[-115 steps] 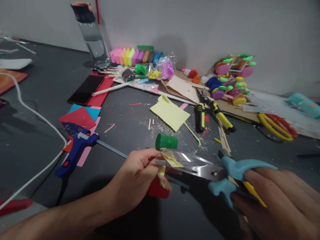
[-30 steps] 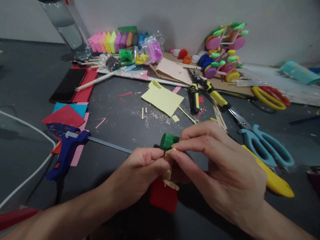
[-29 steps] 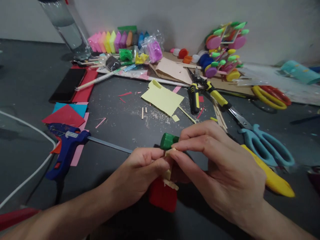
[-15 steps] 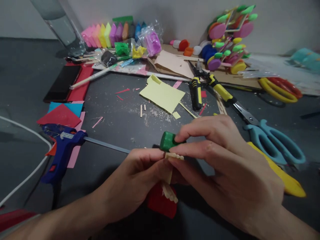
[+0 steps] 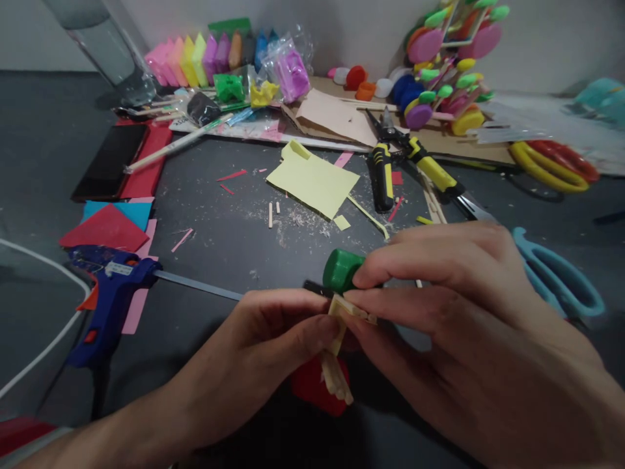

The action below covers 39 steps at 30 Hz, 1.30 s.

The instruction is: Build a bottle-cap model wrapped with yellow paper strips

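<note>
My left hand (image 5: pixel 273 335) pinches a small pale wooden frame (image 5: pixel 336 326), built of short thin sticks, between thumb and fingers. From the other side, my right hand (image 5: pixel 439 312) grips the frame's upper end with thumb and finger. A glossy green rounded block (image 5: pixel 342 270) lies against the right fingertips. Whether it is held or only touched, I cannot tell. Beneath the frame a red piece (image 5: pixel 319 387) shows, partly covered. Fingers hide much of the frame and a dark strip (image 5: pixel 316 288) beside the green block.
Left lies a blue glue gun (image 5: pixel 110 286) with a protruding stick. Ahead are pale yellow foam sheet (image 5: pixel 315 179) and wood crumbs. Yellow-black pliers (image 5: pixel 383 176) and blue-handled scissors (image 5: pixel 559 273) lie right. Behind stand colourful clay packs (image 5: pixel 209 58) and a decorated model (image 5: pixel 444 85).
My right hand has shifted right and slightly up. The wooden frame has turned and tilted between my fingers. The green block sits a little farther right and higher.
</note>
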Motion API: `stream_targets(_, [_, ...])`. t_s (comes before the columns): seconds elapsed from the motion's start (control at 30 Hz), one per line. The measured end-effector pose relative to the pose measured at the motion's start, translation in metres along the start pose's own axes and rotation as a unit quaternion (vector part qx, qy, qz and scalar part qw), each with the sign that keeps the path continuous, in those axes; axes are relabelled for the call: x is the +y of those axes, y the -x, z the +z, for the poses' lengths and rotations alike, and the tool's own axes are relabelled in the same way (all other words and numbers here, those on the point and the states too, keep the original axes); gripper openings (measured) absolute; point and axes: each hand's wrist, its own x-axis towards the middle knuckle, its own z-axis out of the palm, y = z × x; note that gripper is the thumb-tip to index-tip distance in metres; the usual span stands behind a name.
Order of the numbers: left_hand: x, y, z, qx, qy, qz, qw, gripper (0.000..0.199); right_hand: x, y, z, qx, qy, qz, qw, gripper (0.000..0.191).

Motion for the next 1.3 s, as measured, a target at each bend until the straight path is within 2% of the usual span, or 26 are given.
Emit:
stream_targets(0.33, [-0.003,0.0,0.001,0.025,-0.035,0.012,0.999,0.016,0.004,-0.001,0.005,-0.001,-0.014,-0.038,0.999,0.013])
stream_targets(0.6, [-0.001,-0.002,-0.003,-0.002,-0.044,0.021,0.999,0.018,0.007,0.0,0.002,-0.016,-0.014,-0.053,0.998,0.012])
stream_targets(0.7, [-0.003,-0.003,-0.005,0.038,-0.017,0.044,0.998,0.014,0.007,0.0,0.003,-0.009,-0.018,-0.062,0.998,0.011])
stream_targets(0.77, [-0.005,-0.004,-0.007,0.074,-0.023,0.08,0.994,0.02,0.005,0.001,0.005,-0.005,-0.026,-0.059,0.998,0.011])
stream_targets(0.87, [-0.007,-0.007,-0.008,0.111,-0.028,0.115,0.987,0.03,0.004,0.002,0.009,0.012,-0.051,-0.017,0.998,0.012])
stream_targets(1.0, [-0.008,-0.012,-0.007,0.135,0.032,0.124,0.983,0.037,0.01,0.003,0.013,0.03,-0.122,0.055,0.991,0.009])
stream_targets(1.13, [-0.007,-0.014,-0.006,0.124,0.048,0.096,0.986,0.037,0.02,0.001,0.015,0.033,-0.213,0.149,0.965,0.012])
stream_targets(1.3, [-0.005,-0.014,-0.005,0.144,0.026,0.092,0.985,0.034,0.026,-0.004,0.011,0.014,-0.281,0.217,0.935,0.017])
